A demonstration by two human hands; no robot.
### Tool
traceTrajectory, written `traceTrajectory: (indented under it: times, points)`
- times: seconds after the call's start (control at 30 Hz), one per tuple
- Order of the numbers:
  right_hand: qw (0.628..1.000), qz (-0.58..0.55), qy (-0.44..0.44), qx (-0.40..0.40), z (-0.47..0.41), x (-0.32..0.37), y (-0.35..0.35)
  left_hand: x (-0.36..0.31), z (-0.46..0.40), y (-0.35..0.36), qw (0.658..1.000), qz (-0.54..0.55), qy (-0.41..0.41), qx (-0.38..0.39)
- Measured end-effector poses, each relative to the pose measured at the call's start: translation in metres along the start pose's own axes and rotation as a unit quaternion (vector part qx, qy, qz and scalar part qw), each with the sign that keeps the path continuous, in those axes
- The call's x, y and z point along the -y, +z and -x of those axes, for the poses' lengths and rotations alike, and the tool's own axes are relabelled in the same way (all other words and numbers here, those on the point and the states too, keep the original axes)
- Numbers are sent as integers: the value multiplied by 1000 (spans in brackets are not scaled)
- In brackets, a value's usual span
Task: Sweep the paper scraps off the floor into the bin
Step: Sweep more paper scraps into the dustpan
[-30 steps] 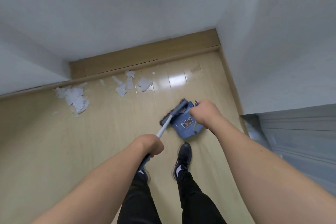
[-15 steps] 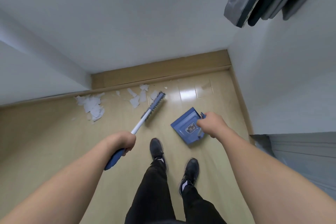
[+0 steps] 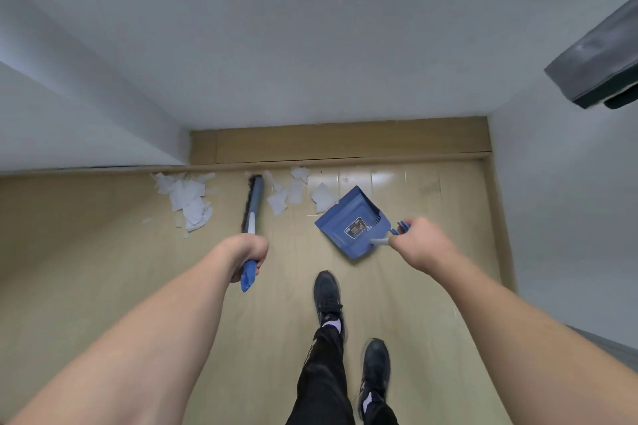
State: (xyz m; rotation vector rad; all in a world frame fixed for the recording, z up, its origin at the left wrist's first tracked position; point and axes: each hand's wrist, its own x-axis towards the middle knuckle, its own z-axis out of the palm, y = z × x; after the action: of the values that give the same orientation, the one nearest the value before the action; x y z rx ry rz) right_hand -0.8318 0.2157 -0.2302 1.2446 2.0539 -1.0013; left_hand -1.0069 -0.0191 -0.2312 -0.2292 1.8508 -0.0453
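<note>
Here the left hand [image 3: 247, 248] grips the broom [image 3: 252, 203] between scraps [image 3: 188, 198]; the right hand [image 3: 419, 245] holds the dustpan [image 3: 350, 221].

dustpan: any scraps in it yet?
Empty. The dustpan tray shows only its label; the paper scraps all lie on the floor.

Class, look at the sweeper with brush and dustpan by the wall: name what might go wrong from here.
1. The brush stands between two scrap groups; sweeping toward the dustpan may leave the left pile behind.
2. The right scraps hug the baseboard, so bristles may miss some.
3. The right hand holds the dustpan tilted; scraps could slide under its lip.
</note>
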Motion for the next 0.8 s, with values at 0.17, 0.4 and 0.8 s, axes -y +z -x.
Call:
traceTrajectory:
  times: [0.17, 0.4, 0.8]
  points:
    - [1000, 14, 12, 0, -11, 34, -14, -21, 19, 18, 990, -126, 38, 53]
    - [999, -18, 16, 21, -16, 58, -16, -26, 56, 3, 953, -292, 58, 62]
    - [994, -101, 49, -10, 18, -11, -52, -95, 99, -9, 908, -413, 66, -22]
